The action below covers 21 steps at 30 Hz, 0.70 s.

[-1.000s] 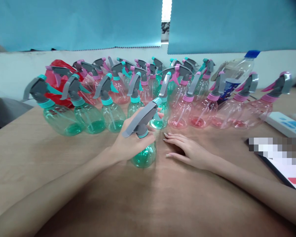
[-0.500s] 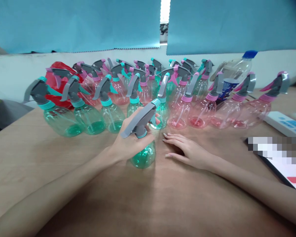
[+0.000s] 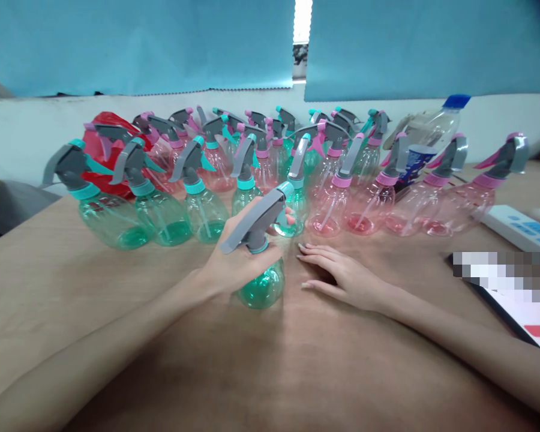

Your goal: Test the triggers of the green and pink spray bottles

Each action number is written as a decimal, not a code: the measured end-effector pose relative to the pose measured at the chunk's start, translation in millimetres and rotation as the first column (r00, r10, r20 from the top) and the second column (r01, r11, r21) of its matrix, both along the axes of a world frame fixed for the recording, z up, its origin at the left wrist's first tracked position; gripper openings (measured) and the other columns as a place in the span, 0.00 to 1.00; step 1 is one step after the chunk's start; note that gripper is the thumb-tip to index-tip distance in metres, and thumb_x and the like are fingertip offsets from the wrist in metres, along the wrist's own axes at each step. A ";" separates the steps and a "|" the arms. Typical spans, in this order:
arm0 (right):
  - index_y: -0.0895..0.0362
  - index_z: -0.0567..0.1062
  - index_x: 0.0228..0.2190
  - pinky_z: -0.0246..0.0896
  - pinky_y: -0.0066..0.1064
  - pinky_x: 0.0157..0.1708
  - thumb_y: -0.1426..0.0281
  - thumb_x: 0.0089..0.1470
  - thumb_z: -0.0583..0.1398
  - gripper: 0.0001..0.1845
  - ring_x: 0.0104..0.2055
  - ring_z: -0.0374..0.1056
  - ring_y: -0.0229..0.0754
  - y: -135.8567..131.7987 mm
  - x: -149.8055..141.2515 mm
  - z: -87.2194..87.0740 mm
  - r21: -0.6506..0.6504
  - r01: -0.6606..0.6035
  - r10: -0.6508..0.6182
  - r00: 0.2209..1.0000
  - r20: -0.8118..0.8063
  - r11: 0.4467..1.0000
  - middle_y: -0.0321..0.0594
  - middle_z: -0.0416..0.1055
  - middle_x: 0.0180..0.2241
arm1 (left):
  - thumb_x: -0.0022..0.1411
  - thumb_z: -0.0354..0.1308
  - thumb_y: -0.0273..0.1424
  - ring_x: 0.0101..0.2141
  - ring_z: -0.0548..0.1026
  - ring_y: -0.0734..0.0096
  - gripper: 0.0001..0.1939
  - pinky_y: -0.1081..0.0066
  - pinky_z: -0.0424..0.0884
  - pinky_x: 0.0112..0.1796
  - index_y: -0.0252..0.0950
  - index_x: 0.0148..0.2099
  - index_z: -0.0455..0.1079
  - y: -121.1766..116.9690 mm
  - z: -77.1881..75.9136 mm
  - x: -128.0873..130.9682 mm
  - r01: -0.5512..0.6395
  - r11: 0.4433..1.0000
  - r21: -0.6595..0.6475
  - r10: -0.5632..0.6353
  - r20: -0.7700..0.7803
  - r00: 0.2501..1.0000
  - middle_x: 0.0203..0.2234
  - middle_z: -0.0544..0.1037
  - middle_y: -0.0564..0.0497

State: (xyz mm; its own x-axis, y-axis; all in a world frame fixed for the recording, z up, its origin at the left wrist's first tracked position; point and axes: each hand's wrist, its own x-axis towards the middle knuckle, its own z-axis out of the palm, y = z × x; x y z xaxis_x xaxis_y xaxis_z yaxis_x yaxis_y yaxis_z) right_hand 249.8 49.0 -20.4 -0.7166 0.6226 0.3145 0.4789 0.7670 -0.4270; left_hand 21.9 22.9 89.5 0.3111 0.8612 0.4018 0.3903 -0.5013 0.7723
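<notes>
The left hand (image 3: pixel 239 267) is clamped around the neck of a green spray bottle (image 3: pixel 261 288), its fingers closed just below the grey trigger head (image 3: pixel 252 221). The pictures do not settle whether the bottle's base bears on the wood-toned surface (image 3: pixel 72 300) or hangs just above it. Just right of the held bottle, the right hand (image 3: pixel 344 279) lies flat on the surface, fingers together and empty.

Directly behind the held bottle stands another green bottle (image 3: pixel 294 210), with the left fingertips against or very near it. More green spray bottles (image 3: pixel 204 216) lie to the left of the held bottle, and pink spray bottles (image 3: pixel 330 210) to its right. The crowding is the main risk: a careless swing of the trigger head or knuckles could knock that nearest bottle. These bottles look light and top-heavy, so one falling could topple its neighbours. A neck-only grip could also let the round body swivel or slip.
</notes>
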 end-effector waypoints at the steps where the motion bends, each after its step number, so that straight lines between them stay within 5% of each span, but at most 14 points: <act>1: 0.58 0.68 0.56 0.59 0.51 0.60 0.55 0.61 0.57 0.27 0.62 0.60 0.54 -0.1 -0.1 0.3 -0.001 0.000 0.000 1.000 -0.002 1.000 0.52 0.68 0.58 | 0.52 0.54 0.23 0.42 0.76 0.67 0.19 0.68 0.75 0.44 0.40 0.48 0.66 0.7 -0.3 0.3 0.020 1.000 -0.001 -0.020 0.007 1.000 0.46 0.77 0.49; 4: 0.60 0.69 0.56 0.60 0.52 0.59 0.56 0.62 0.57 0.27 0.62 0.60 0.55 -0.7 -0.5 1.4 -0.005 0.000 0.000 1.000 0.004 1.000 0.53 0.68 0.58 | 0.53 0.54 0.24 0.46 0.76 0.65 0.22 0.67 0.75 0.47 0.40 0.52 0.66 2.9 -3.5 -0.1 0.034 0.999 -0.004 -0.034 0.013 0.999 0.50 0.76 0.49; 9: 0.60 0.68 0.56 0.59 0.51 0.60 0.56 0.62 0.56 0.27 0.63 0.60 0.54 -0.8 -0.6 1.1 -0.010 0.008 -0.008 1.000 0.021 1.000 0.53 0.67 0.58 | 0.55 0.54 0.25 0.37 0.78 0.70 0.25 0.70 0.76 0.41 0.38 0.56 0.63 3.7 -9.7 -4.0 0.001 1.000 0.009 0.000 -0.057 0.998 0.53 0.74 0.47; 21: 0.59 0.69 0.56 0.58 0.51 0.60 0.55 0.61 0.57 0.28 0.63 0.60 0.54 -1.1 -0.9 0.9 -0.027 0.015 -0.015 1.000 0.012 1.000 0.52 0.68 0.58 | 0.56 0.54 0.25 0.28 0.72 0.75 0.23 0.74 0.72 0.32 0.39 0.56 0.65 2.6 -11.2 -5.3 -0.016 0.999 0.039 0.020 -0.100 0.995 0.41 0.77 0.52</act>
